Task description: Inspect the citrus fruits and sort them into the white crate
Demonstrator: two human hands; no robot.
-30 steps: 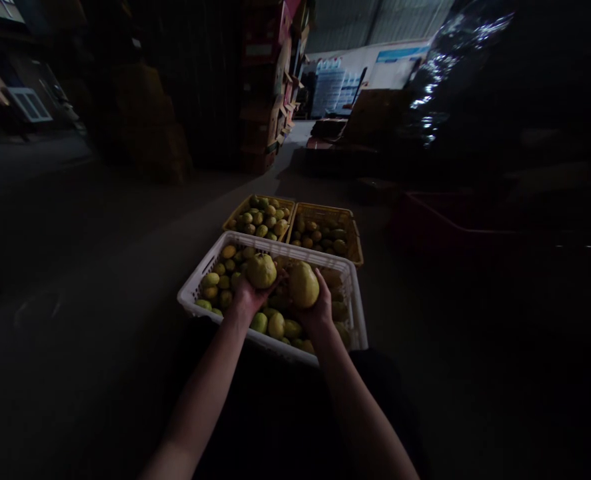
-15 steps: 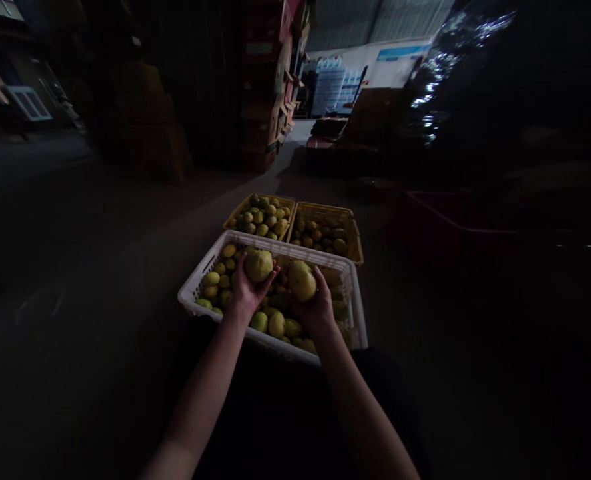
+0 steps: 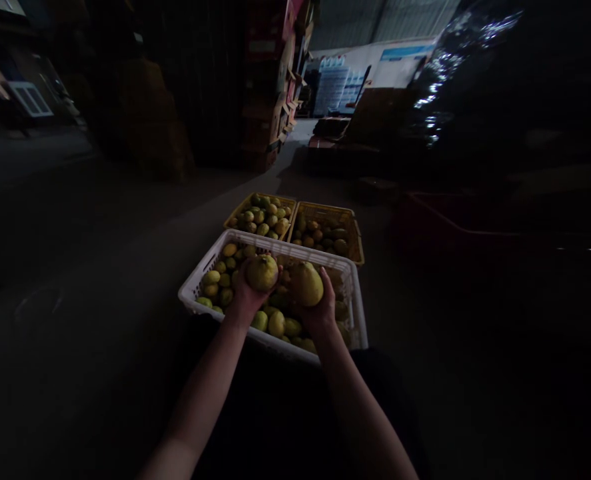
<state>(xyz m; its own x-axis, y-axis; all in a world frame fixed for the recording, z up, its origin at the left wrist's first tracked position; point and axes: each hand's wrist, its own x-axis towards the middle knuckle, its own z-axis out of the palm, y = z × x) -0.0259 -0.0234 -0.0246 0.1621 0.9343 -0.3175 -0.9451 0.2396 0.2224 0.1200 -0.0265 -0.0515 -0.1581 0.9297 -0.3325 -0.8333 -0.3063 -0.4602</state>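
Over the white crate (image 3: 359,313), a light, even, cupping grip seems best for sparing the skins. The left hand (image 3: 244,297) curls round the left fruit (image 3: 262,272) from beneath; the right hand (image 3: 322,313) cradles the right fruit (image 3: 307,285), one digit along its outer side. Beyond the white crate: two yellow crates (image 3: 335,215).

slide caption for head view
Left hand and right hand each hold a fruit over a white crate, yellow crates beyond

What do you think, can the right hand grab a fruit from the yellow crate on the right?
Probably not as it is: the right hand is full, cupping a big yellow-green fruit. Otherwise the way over the white crate to the right yellow crate looks open.
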